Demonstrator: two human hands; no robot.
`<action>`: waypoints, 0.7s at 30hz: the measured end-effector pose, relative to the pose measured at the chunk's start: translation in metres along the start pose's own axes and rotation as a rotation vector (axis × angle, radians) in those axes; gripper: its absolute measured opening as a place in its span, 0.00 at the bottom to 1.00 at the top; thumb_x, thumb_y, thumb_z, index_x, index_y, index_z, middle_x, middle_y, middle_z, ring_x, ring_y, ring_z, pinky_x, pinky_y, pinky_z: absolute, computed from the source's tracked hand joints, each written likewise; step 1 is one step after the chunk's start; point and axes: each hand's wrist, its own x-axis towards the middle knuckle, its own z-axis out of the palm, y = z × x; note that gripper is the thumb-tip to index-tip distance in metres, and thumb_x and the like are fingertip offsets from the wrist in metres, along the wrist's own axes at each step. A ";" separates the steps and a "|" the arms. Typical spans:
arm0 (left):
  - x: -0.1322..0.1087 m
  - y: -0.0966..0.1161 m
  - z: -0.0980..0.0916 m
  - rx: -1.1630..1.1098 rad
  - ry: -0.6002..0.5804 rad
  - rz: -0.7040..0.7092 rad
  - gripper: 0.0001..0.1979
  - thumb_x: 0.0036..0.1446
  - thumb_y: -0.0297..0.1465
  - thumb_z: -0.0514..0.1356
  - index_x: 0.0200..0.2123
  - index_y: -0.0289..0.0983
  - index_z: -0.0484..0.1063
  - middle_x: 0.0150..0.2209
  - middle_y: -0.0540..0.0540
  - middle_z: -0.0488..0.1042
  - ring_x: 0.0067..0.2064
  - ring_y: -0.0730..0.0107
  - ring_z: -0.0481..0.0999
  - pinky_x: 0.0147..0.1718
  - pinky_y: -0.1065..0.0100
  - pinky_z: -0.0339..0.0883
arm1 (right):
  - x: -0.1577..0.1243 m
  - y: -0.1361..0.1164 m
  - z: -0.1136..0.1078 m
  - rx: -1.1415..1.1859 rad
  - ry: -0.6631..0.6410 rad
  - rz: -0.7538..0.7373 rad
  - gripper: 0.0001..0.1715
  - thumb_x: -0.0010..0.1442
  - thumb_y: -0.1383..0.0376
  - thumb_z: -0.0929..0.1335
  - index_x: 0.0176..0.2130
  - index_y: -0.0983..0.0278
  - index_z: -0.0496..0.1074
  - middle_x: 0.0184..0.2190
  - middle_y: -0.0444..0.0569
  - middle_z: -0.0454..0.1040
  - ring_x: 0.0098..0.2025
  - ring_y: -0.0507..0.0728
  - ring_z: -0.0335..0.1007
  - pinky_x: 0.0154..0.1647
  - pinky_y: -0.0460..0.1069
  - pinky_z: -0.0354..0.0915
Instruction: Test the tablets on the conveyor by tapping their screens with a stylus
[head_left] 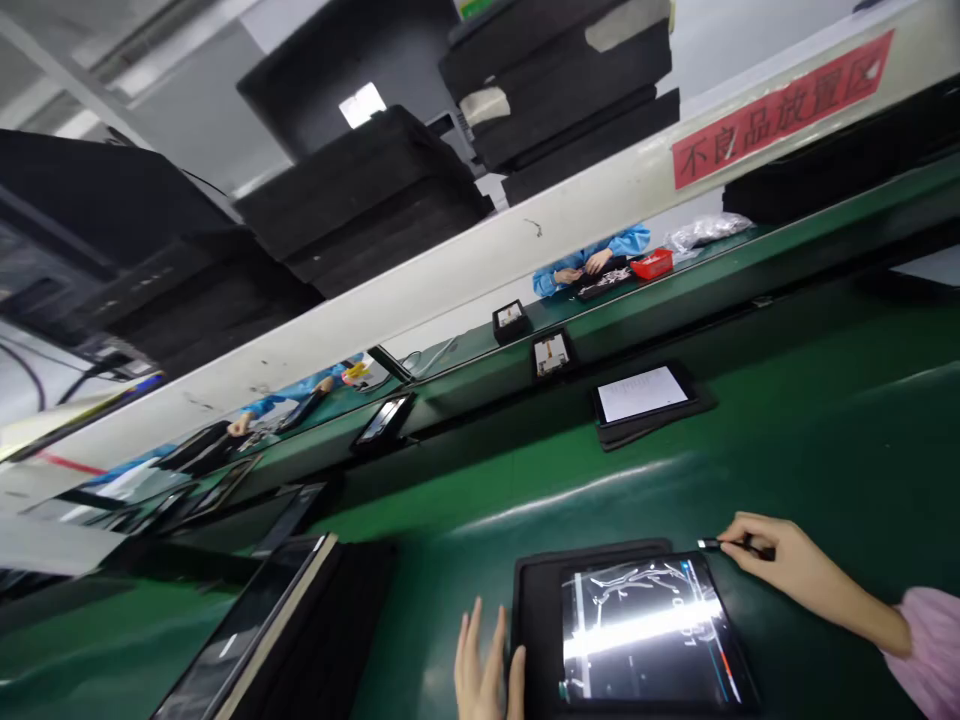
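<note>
A tablet (652, 620) with its screen lit lies on a black foam pad (536, 610) on the green bench. Lines and digits show on the screen, along with a bright glare. At its left side is my left hand (486, 670), fingers spread, holding nothing and close to the pad's edge. My right hand (776, 560), in a pink sleeve, pinches a black cable plug (752, 547) just off the tablet's upper right corner. The plug's metal tip points left toward the tablet and stands apart from it.
Left of me, a stack of black foam pads (307, 640) carries a dark panel (240, 630). Further back lies another tablet (645, 393) with a white screen. Beyond, a conveyor line carries device trays (551, 353). Blue-sleeved co-workers' hands (596, 262) work across it, beneath a shelf (465, 265).
</note>
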 end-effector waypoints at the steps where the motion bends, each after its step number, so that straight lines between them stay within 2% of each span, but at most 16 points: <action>1: 0.000 0.004 0.005 0.022 0.005 0.053 0.20 0.62 0.46 0.65 0.56 0.51 0.76 0.67 0.48 0.66 0.73 0.50 0.52 0.74 0.49 0.40 | -0.004 -0.001 0.000 0.006 -0.026 -0.016 0.13 0.67 0.57 0.70 0.32 0.60 0.74 0.35 0.47 0.74 0.37 0.63 0.72 0.36 0.51 0.68; 3: -0.002 0.012 0.018 -0.012 -0.024 0.032 0.20 0.65 0.45 0.62 0.58 0.51 0.76 0.66 0.49 0.67 0.73 0.53 0.53 0.74 0.51 0.37 | -0.012 -0.004 -0.002 0.006 -0.061 -0.063 0.08 0.64 0.62 0.68 0.32 0.60 0.71 0.37 0.46 0.74 0.38 0.62 0.72 0.39 0.51 0.66; 5: -0.005 0.019 0.033 -0.086 -0.079 -0.044 0.20 0.65 0.46 0.62 0.57 0.49 0.76 0.63 0.46 0.72 0.71 0.52 0.59 0.74 0.53 0.37 | -0.018 -0.008 -0.004 -0.015 -0.075 -0.109 0.06 0.63 0.64 0.68 0.32 0.60 0.69 0.42 0.47 0.73 0.41 0.62 0.72 0.41 0.51 0.65; 7: -0.008 0.026 0.045 -0.134 -0.117 -0.087 0.21 0.64 0.46 0.63 0.57 0.47 0.76 0.60 0.43 0.74 0.68 0.51 0.65 0.73 0.53 0.41 | -0.021 -0.012 -0.004 -0.029 -0.074 -0.143 0.08 0.66 0.64 0.68 0.32 0.60 0.69 0.43 0.47 0.73 0.43 0.62 0.71 0.43 0.51 0.64; 9: -0.009 0.031 0.051 -0.149 -0.132 -0.110 0.22 0.65 0.45 0.62 0.59 0.45 0.74 0.59 0.42 0.74 0.65 0.51 0.70 0.72 0.53 0.50 | -0.021 -0.015 -0.002 -0.023 -0.075 -0.164 0.10 0.69 0.63 0.68 0.33 0.60 0.70 0.41 0.48 0.72 0.43 0.63 0.71 0.44 0.53 0.64; 12: -0.009 0.036 0.051 -0.137 -0.119 -0.150 0.22 0.65 0.46 0.62 0.58 0.44 0.73 0.60 0.41 0.74 0.64 0.51 0.70 0.67 0.56 0.61 | -0.020 -0.017 0.000 0.001 -0.080 -0.172 0.13 0.71 0.61 0.68 0.33 0.60 0.70 0.38 0.48 0.71 0.42 0.64 0.71 0.44 0.54 0.63; 15: -0.008 0.038 0.048 -0.137 -0.096 -0.177 0.24 0.63 0.49 0.63 0.56 0.43 0.74 0.59 0.40 0.74 0.64 0.49 0.70 0.64 0.59 0.66 | -0.020 -0.018 0.000 0.011 -0.086 -0.174 0.15 0.73 0.60 0.68 0.33 0.60 0.71 0.37 0.48 0.71 0.41 0.64 0.70 0.43 0.54 0.64; 18: -0.007 0.038 0.047 -0.131 -0.098 -0.180 0.25 0.63 0.50 0.64 0.57 0.43 0.73 0.58 0.40 0.75 0.64 0.49 0.70 0.65 0.58 0.66 | -0.020 -0.021 -0.002 0.010 -0.095 -0.186 0.16 0.74 0.58 0.68 0.33 0.60 0.71 0.37 0.48 0.71 0.42 0.64 0.70 0.44 0.54 0.64; 21: -0.008 0.036 0.047 -0.119 -0.121 -0.147 0.25 0.64 0.50 0.63 0.57 0.43 0.73 0.59 0.40 0.75 0.64 0.49 0.70 0.68 0.56 0.61 | -0.018 -0.024 -0.002 0.006 -0.112 -0.192 0.21 0.77 0.53 0.68 0.34 0.60 0.73 0.36 0.47 0.71 0.40 0.63 0.70 0.43 0.54 0.64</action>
